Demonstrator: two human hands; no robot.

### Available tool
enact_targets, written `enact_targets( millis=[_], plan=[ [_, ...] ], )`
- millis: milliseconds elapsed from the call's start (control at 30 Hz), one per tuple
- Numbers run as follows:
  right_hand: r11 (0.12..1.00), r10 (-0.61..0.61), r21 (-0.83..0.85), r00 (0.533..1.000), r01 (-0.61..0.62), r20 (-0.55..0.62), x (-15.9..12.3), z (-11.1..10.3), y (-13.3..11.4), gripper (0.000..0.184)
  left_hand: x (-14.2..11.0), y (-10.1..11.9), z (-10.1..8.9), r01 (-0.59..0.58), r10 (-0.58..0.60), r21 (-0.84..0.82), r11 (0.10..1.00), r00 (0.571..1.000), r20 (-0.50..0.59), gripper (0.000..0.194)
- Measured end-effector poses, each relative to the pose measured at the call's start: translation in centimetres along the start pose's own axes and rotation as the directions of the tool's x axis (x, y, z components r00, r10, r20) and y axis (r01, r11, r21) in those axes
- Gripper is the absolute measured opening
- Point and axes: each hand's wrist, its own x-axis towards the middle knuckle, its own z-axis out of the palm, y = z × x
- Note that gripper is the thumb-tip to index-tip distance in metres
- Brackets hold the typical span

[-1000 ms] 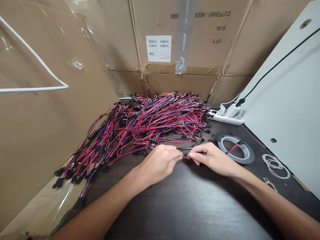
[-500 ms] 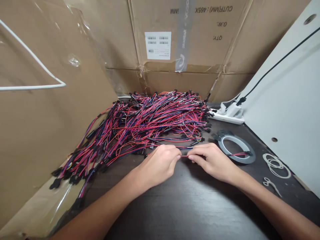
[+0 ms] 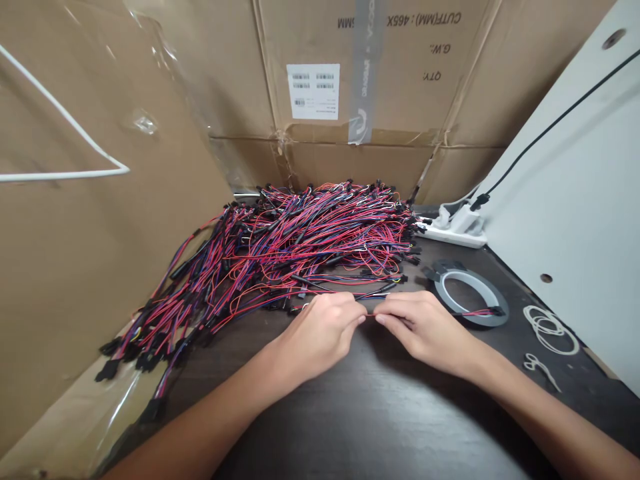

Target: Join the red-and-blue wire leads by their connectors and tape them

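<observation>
Between my two hands runs a short stretch of thin red wire (image 3: 371, 315), pinched from both sides. My left hand (image 3: 327, 330) grips it with thumb and fingertips, knuckles up. Facing it, my right hand (image 3: 425, 327) pinches the same wire a small gap away. The wire's other parts are mostly hidden by my fingers; a cable end with a black connector (image 3: 496, 311) comes out past my right hand, over the tape roll. Just behind my hands lies a large heap of red, blue and black wire harnesses (image 3: 310, 233) with black connectors.
A grey tape roll (image 3: 500, 293) lies right of my right hand. Beyond it are a coiled cream cord (image 3: 543, 337) and a smaller cord piece (image 3: 543, 368). A white power strip (image 3: 457, 235) stands at the back right. Cardboard (image 3: 240, 80) walls the back and left; a white panel (image 3: 575, 180) the right.
My hands have come slightly closer together along the wire, still pinching it. The whole view has shifted a little; the heap and tape roll lie as before.
</observation>
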Motion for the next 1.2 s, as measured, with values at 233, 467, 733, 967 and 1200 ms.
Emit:
enact_targets(
  millis=[233,467,733,967,1200],
  plan=[
    [0.999,-0.013,-0.041,0.996,0.017,0.085,-0.2,0.0,0.0,0.028,0.1,0.0,-0.2,-0.031,0.031,0.012,0.999,0.999,-0.022,0.027],
    [0.987,-0.027,-0.158,0.998,0.037,0.063,-0.6,-0.6,-0.4,0.029,0.3,0.2,-0.1,-0.025,0.016,-0.114,0.993,0.997,-0.075,0.021],
    [0.989,0.139,-0.073,0.973,-0.128,0.182,-0.8,-1.2,-1.4,0.026,0.4,0.3,-0.3,-0.024,0.019,-0.161,0.987,0.999,-0.034,0.019],
    [0.982,0.183,-0.009,0.94,-0.189,0.286,-0.7,-1.0,-0.9,0.028,0.4,0.1,-0.4,0.026,-0.021,-0.125,0.992,0.999,0.035,0.018],
    [0.988,0.142,0.008,0.939,-0.152,0.315,-0.5,-0.9,-0.2,0.026,0.5,-0.3,-0.7,0.06,-0.039,-0.169,0.984,0.991,0.125,0.019]
  ],
)
